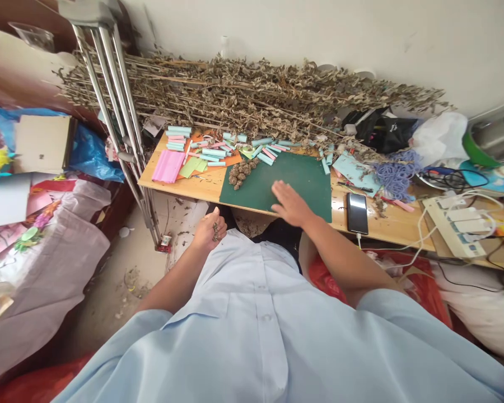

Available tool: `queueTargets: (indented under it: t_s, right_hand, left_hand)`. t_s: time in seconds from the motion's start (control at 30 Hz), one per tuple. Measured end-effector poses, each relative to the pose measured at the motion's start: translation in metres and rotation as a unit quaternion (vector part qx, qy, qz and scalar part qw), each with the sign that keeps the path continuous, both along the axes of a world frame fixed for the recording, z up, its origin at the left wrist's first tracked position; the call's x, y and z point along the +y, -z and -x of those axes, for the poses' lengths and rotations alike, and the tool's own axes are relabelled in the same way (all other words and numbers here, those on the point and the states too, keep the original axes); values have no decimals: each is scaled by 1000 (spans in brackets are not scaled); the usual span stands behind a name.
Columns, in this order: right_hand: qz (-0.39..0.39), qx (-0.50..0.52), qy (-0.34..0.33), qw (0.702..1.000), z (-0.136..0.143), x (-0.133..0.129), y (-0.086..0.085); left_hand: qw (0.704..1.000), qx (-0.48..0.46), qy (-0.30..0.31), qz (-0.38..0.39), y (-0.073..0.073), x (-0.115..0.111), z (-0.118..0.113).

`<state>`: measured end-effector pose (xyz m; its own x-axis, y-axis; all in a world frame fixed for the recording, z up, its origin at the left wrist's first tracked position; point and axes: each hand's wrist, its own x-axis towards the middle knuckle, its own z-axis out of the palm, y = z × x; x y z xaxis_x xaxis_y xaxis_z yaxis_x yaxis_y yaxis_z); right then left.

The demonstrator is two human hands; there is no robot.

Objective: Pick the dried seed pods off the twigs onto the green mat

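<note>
My right hand (292, 203) is held flat, fingers apart, over the right part of a dark green mat (302, 173) and holds nothing. Off the table's front edge, my left hand (210, 228) is closed around some dried plant bits, partly visible between its fingers. A small pile of brown dried clusters (241, 173) lies on the mat's left part. Rolled blue and pink papers (214, 152) lie behind and left of that pile. Pink folded paper (168, 166) rests at the table's left end.
Dried plant stalks (243, 95) stretch along the wall. Metal crutches (117, 95) lean at the left. On the right are a phone (357, 213), purple yarn (398, 172), a power strip (456, 226) and cables. A cloth-covered surface (63, 252) stands far left.
</note>
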<state>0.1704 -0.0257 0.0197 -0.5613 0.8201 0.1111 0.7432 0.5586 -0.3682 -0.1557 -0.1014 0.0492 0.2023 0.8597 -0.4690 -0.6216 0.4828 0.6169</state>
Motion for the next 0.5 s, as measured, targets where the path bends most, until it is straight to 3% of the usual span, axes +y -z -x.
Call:
queueTargets:
  t_s: [0.07, 0.1, 0.27, 0.37, 0.5]
  right_hand:
    - [13, -25, 93, 995, -8, 13, 5]
    - [20, -34, 99, 994, -8, 14, 7]
    - [22, -36, -89, 995, 20, -35, 4]
    - [29, -19, -140, 990, 21, -42, -2]
    - [29, -36, 27, 999, 6, 5, 1]
  left_hand:
    - [1000, 7, 5, -6, 0, 3, -3]
    - [1000, 9, 8, -8, 0, 4, -4]
    - [1000, 9, 19, -21, 0, 5, -5]
    - [999, 5, 24, -23, 0, 5, -5]
    - [999, 5, 32, -23, -2, 10, -14]
